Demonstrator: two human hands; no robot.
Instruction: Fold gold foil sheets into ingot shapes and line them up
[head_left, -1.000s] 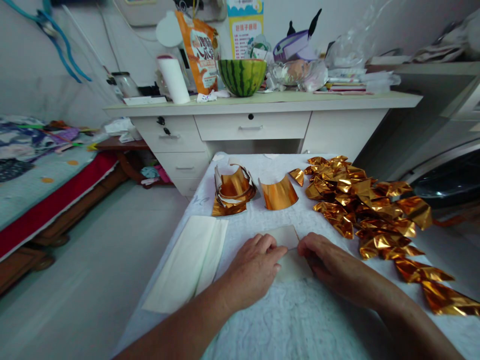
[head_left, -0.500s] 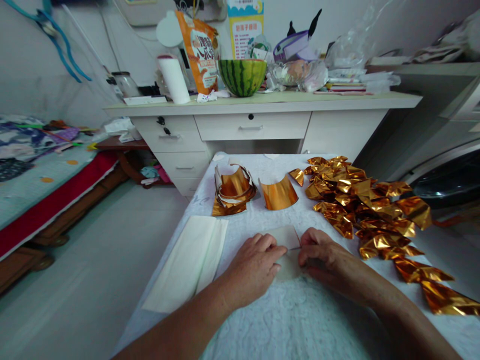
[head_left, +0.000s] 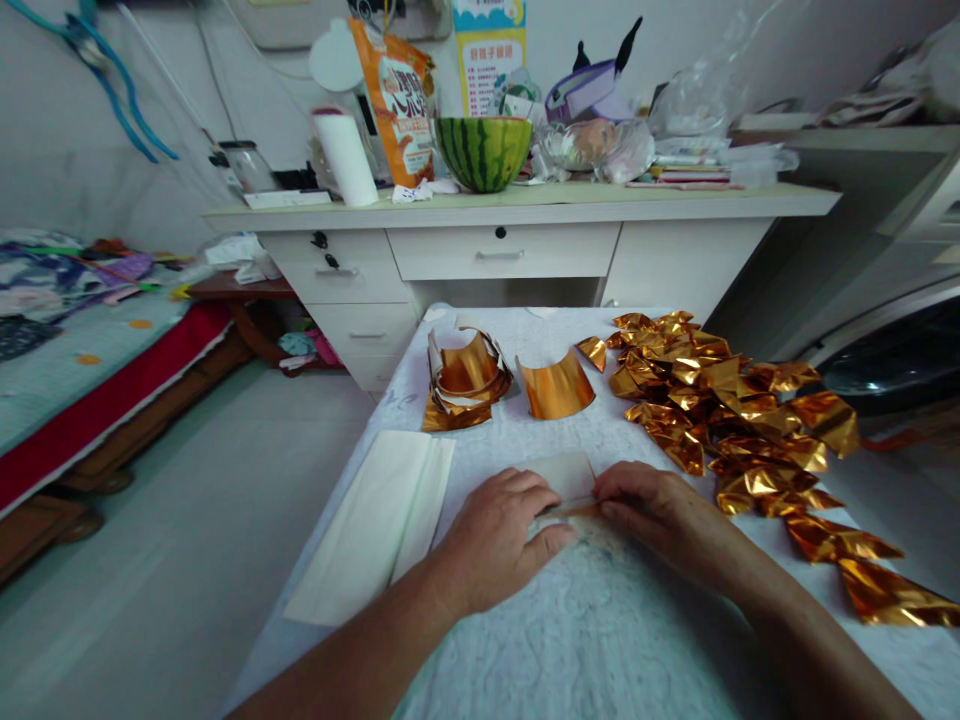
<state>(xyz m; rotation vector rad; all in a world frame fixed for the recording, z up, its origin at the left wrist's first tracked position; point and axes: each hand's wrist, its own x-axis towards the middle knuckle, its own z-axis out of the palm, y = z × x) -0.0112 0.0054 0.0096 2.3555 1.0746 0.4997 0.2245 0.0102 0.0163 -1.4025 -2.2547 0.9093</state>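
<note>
A small pale sheet (head_left: 564, 474) lies on the cloth-covered table between my hands, with a thin copper-coloured edge along its near side. My left hand (head_left: 510, 540) presses on its left part, the thumb apart from the fingers. My right hand (head_left: 652, 505) pinches its right edge between thumb and fingers. Beyond them stand a curved gold sheet (head_left: 559, 388) and curled gold strips with white backs (head_left: 466, 375). Long pale sheets (head_left: 371, 525) lie to the left of my left hand.
Folded gold foil pieces (head_left: 720, 400) are heaped along the table's right side. Behind the table (head_left: 525, 650) is a white desk (head_left: 525, 207) bearing a cut watermelon (head_left: 484, 153), an orange bag (head_left: 401, 110) and a paper roll (head_left: 346, 158). A bed (head_left: 90, 370) is at the left.
The near part of the pale sheet has been folded up, and a copper-coloured edge now shows. My left thumb has spread away from the fingers; my right hand has shifted slightly up and left.
</note>
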